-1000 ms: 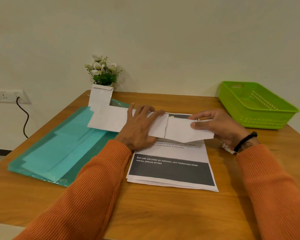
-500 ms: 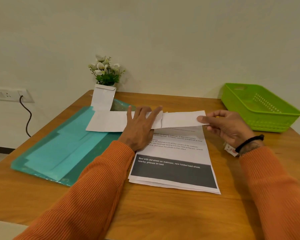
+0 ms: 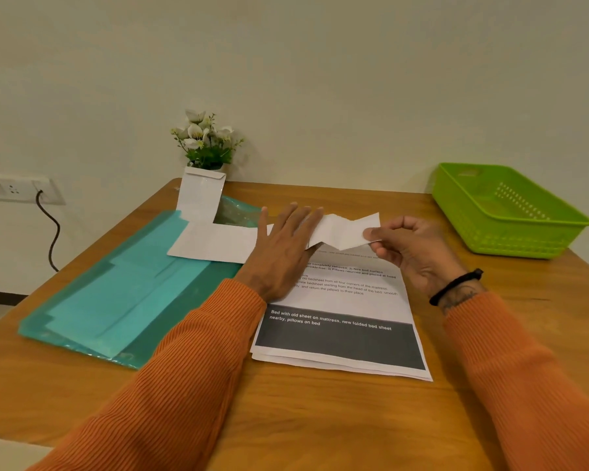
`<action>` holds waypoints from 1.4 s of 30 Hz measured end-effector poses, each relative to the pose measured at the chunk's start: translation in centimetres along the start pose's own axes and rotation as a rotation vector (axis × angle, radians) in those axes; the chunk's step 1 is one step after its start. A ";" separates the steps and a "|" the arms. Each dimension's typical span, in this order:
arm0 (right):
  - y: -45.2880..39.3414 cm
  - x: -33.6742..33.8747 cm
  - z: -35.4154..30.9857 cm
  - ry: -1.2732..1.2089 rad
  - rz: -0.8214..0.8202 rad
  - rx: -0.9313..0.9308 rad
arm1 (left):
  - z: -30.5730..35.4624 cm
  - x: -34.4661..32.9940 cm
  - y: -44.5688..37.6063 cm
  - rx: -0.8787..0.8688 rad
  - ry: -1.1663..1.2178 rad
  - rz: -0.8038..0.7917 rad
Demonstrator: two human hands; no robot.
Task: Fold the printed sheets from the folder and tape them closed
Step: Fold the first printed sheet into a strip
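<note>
Two hands hold folded sheet [image 3: 344, 231], long axis left-right.

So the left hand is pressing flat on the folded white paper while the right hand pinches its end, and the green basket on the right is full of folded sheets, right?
Not quite. The head view shows the green basket holding no sheets. The rest stands: the left hand presses flat on the folded white paper, and the right hand pinches its end.
</note>
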State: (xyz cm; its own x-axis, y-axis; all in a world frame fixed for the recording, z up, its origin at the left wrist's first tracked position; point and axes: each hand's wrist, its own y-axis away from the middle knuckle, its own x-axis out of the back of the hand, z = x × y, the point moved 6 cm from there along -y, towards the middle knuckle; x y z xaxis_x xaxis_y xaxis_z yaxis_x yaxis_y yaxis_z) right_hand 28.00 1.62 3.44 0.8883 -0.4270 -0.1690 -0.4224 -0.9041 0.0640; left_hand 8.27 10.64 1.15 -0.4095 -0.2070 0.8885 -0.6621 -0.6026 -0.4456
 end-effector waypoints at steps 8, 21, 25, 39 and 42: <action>0.1 1.5 -1.0 0.098 -0.011 0.000 | -4.8 0.0 0.1 0.190 0.071 -0.158; 0.0 1.1 -1.6 0.046 -0.018 0.087 | -3.5 2.2 0.2 0.062 0.044 0.125; 0.1 0.7 -1.7 0.101 -0.033 0.106 | -3.1 2.1 0.2 0.045 0.020 0.116; 0.1 0.2 -1.0 0.063 -0.050 0.062 | -1.4 1.6 0.3 -0.010 0.009 0.161; 0.0 0.1 -0.7 0.057 -0.034 0.068 | -1.2 1.8 0.3 0.004 0.043 0.172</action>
State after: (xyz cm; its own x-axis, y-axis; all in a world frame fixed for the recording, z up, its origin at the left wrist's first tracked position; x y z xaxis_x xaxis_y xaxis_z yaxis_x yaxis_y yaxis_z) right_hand 28.19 1.62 4.08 0.9102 -0.3983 -0.1137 -0.4017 -0.9157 -0.0082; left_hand 6.54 10.99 2.49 -0.5434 -0.2741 0.7935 -0.5774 -0.5641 -0.5903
